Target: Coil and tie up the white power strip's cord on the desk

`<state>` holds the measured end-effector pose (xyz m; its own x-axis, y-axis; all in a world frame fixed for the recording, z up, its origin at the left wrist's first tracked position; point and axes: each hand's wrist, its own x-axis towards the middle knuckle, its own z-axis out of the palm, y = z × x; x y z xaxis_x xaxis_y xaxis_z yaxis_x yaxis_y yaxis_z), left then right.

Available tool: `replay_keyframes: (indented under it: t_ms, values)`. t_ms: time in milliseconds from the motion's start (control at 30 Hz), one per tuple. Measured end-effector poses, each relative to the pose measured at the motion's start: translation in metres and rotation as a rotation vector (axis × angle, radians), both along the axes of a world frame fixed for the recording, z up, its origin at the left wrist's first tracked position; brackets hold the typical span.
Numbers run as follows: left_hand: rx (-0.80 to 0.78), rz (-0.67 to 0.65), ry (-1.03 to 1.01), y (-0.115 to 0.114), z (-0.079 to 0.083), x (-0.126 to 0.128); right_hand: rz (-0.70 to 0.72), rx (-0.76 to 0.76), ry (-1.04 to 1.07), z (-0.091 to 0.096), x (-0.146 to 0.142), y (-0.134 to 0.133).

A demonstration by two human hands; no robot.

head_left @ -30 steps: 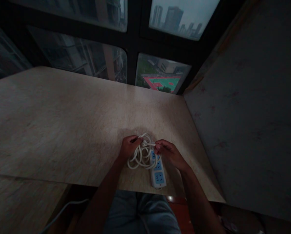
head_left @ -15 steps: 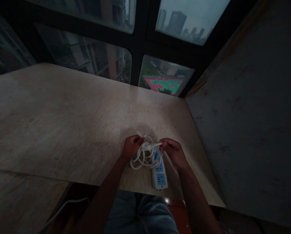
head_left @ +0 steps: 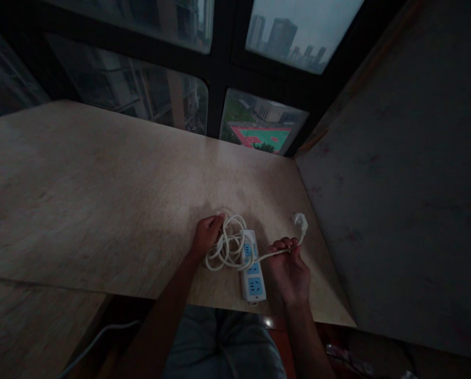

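A white power strip (head_left: pixel 254 287) with blue socket panels lies on the stone-like counter. Its white cord (head_left: pixel 226 258) is heaped in loose loops over the strip's far half and to its left. My left hand (head_left: pixel 207 234) is closed on the cord at the left side of the loops. My right hand (head_left: pixel 289 268), palm turned up, grips a stretch of the cord to the right of the strip. Beyond those fingers the cord bends up to the white plug (head_left: pixel 300 221), which hangs free of the pile.
The counter (head_left: pixel 120 200) runs far to the left, its front edge close to my legs (head_left: pixel 219 342). A dark-framed window (head_left: pixel 217 68) stands behind it and a wall (head_left: pixel 397 210) rises on the right. Another white cable (head_left: pixel 104 331) hangs below the counter at the lower left.
My right hand has moved right and turned palm up, drawing the plug end out of the loops. My left hand stays by the coil. The view has shifted slightly.
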<state>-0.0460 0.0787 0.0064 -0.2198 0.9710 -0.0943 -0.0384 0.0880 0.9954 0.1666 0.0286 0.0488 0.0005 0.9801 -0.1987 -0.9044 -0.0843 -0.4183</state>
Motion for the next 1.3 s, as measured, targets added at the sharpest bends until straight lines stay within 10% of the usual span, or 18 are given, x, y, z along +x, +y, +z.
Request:
replay_keyframes:
  t_ms: [433, 833, 1300]
  values:
    - [0.022, 0.234, -0.387, -0.009, 0.007, -0.012, -0.049, -0.078, -0.049, -0.002, 0.002, -0.03]
    - [0.269, 0.494, 0.148, -0.101, -0.012, 0.001, -0.025, -0.073, -0.226, -0.01, -0.001, -0.066]
    - [0.374, 0.42, 0.327, -0.107, -0.012, -0.003, -0.09, -0.082, -0.367, -0.044, 0.016, -0.068]
